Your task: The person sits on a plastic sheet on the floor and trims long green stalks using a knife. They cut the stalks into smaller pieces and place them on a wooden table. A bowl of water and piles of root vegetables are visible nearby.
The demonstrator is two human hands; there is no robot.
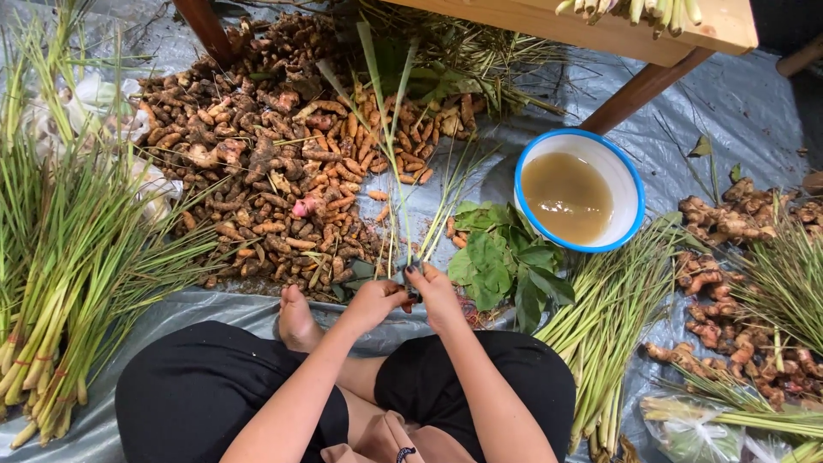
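Between the knees, on the grey tarp [737, 94], both hands meet over a small bunch of long green stalks [390, 146] whose leaves fan up and away over the root pile [257, 163]. Left hand [375, 302] is curled closed around the base of the stalks, and right hand [435, 290] pinches the same base just beside it, fingertips [414, 268] pressed down on the stems; whether a band or tie sits under the fingers cannot be told. Doing this well seems to call for keeping the cut ends level and the grip low, so the stalks stay together rather than splaying; one hand should probably hold firm while the other works, since loose leaves could slip sideways. A leafy green sprig [501, 261] lies touching the right hand's side, and more stalk bundles [600, 326] lie near the right knee, so it is worth keeping the held bunch apart from them. A blue-rimmed bowl [630, 184] of cloudy brown water stands near, beyond the sprig, and a careless pull on the long leaves could drag debris toward it. Bundled stalks [60, 283] also lie at the far left.
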